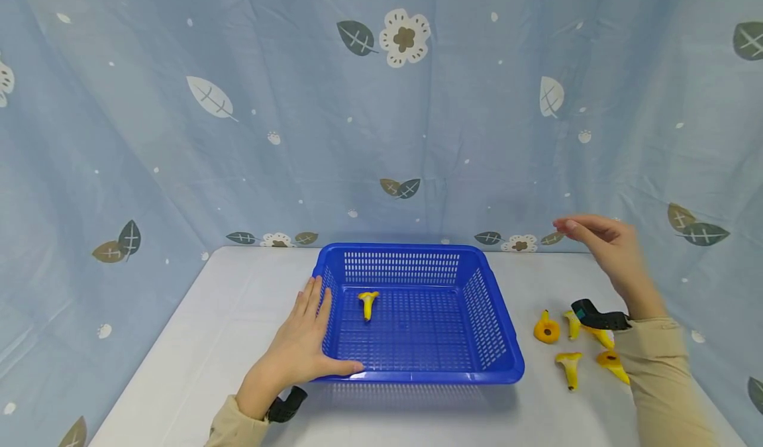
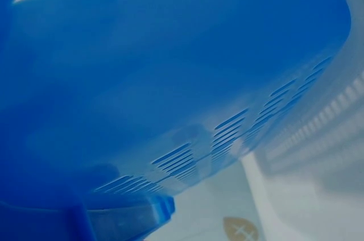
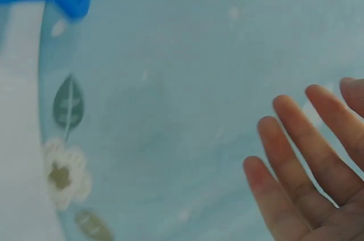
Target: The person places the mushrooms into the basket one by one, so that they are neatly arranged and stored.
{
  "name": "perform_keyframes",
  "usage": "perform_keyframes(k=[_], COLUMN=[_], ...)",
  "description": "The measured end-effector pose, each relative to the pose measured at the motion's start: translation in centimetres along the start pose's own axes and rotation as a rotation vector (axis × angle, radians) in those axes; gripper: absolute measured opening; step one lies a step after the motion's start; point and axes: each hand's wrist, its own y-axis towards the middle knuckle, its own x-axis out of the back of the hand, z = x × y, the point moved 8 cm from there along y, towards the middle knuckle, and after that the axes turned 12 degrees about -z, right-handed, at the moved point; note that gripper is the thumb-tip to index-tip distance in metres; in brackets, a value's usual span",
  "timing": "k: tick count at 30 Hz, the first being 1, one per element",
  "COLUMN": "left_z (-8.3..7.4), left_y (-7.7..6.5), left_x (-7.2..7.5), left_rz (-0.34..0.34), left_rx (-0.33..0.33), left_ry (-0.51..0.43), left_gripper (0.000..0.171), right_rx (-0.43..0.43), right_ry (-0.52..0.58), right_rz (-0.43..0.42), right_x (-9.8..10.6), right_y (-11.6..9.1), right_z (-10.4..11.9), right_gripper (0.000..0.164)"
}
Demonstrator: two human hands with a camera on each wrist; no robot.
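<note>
A blue plastic basket with slotted walls stands on the white table. Inside it, toward the left, lies one yellow mushroom with a flared cap. My left hand rests on the basket's near left corner, fingers extended along the left rim and thumb along the front rim. The left wrist view is filled by the basket's outer wall. My right hand is raised above the table to the right of the basket, holding nothing. Its fingers are spread and loosely extended in the right wrist view.
Several more yellow mushrooms lie on the table right of the basket, among them an orange-capped mushroom and a pale-stemmed mushroom. Some are partly hidden by the right wrist and sleeve. A blue patterned curtain hangs behind the table.
</note>
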Motion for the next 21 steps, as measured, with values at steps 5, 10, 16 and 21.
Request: perform_keyframes(k=[5,10,16,21], left_z=[0.0,0.1,0.1,0.0], left_y=[0.0,0.0,0.1,0.0], left_x=[0.0,0.0,-0.1,-0.1], left_rz=[-0.004,-0.006,-0.004,0.001], left_rx=[-0.001,0.003,0.001,0.004], left_ry=[0.011,0.004,0.003,0.002], left_gripper=[0.139,0.138,0.138,0.138], right_rx=[-0.074,-0.128,-0.176,-0.248], right_ry=[0.187,0.176,0.075,0.019], right_rz=[-0.075,-0.093,-0.105,-0.063], right_x=[3.2,5.3,7.4,8.2], right_y=[-1.6,-3.8,-6.7,-9.0], right_z=[-3.1,-6.1,-9.5,-12.3], right_gripper=[0.028,0.03,0.032,0.035])
